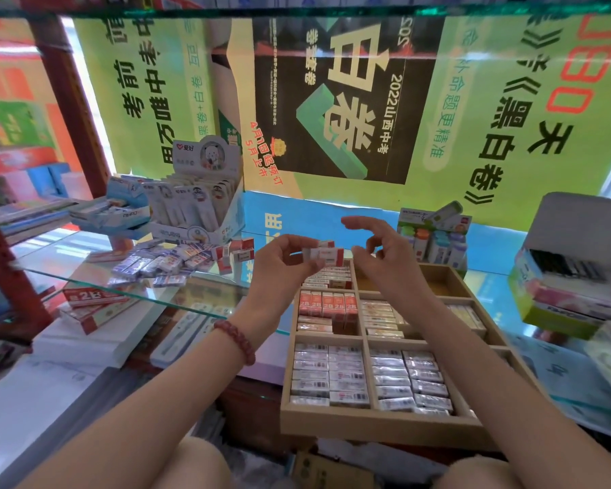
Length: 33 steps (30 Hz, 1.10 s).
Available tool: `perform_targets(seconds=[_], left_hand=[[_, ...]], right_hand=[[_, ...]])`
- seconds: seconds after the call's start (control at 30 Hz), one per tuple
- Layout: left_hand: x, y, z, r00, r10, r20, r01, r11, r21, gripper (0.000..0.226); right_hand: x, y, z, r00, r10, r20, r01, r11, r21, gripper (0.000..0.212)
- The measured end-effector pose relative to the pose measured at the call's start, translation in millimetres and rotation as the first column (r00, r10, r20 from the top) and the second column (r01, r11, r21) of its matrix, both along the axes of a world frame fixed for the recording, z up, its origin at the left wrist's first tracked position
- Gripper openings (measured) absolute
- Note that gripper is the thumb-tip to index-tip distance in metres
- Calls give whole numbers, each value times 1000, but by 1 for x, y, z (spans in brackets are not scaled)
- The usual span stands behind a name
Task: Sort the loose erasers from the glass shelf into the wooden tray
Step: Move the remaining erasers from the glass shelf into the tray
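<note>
open air above the wooden tray point(378, 423); display box point(198, 202) crowds behind the eraser pile point(163, 262), upper glass shelf point(297, 12) caps the reach overhead.

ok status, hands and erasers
Left hand grips red-and-white erasers over the wooden tray. Right hand open beside them. Loose pile on glass shelf, nothing in the way.

Bright daylight through the backlit posters point(332, 100), glare strip at upper left. Glass shelf point(85, 277) reflective. Wide-angle bending at edges, corners soft; right hand point(385, 255) slightly motion-blurred.
</note>
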State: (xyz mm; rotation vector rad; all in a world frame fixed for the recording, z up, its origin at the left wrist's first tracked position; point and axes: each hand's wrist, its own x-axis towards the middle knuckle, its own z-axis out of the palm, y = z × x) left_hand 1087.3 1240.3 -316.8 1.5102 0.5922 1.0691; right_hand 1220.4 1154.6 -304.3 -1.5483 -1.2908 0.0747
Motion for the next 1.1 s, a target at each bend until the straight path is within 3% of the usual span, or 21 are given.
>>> perform_targets(seconds=[0.13, 0.27, 0.33, 0.4, 0.5, 0.57, 0.73, 0.9, 1.1], left_hand=[[8, 7, -12, 991, -38, -126, 64, 976, 209, 26], [16, 13, -22, 993, -64, -103, 91, 952, 292, 36], [18, 20, -28, 985, 21, -171, 46, 925, 378, 37], [19, 30, -37, 920, 171, -354, 39, 857, 514, 37], [20, 37, -49, 733, 319, -601, 229, 716, 660, 37], [20, 36, -51, 655, 356, -667, 316, 672, 670, 38], [19, 35, -45, 591, 370, -717, 455, 580, 675, 59], [23, 44, -51, 509, 506, -697, 518, 467, 717, 70], [21, 40, -48, 454, 535, -713, 498, 511, 701, 60]], right_hand=[[5, 3, -6, 969, 47, 244, 23, 962, -273, 44], [1, 7, -12, 921, -13, 390, 147, 937, -316, 40], [4, 13, -14, 883, -69, 464, 240, 916, -321, 37], [12, 20, -22, 852, -131, 508, 319, 897, -305, 32], [21, 24, -37, 841, -171, 513, 376, 866, -329, 32], [22, 25, -41, 843, -162, 514, 387, 846, -366, 34], [22, 29, -43, 852, -159, 499, 379, 844, -379, 33], [24, 36, -40, 844, -135, 519, 381, 832, -403, 33], [25, 43, -26, 810, -36, 586, 393, 774, -496, 32]])
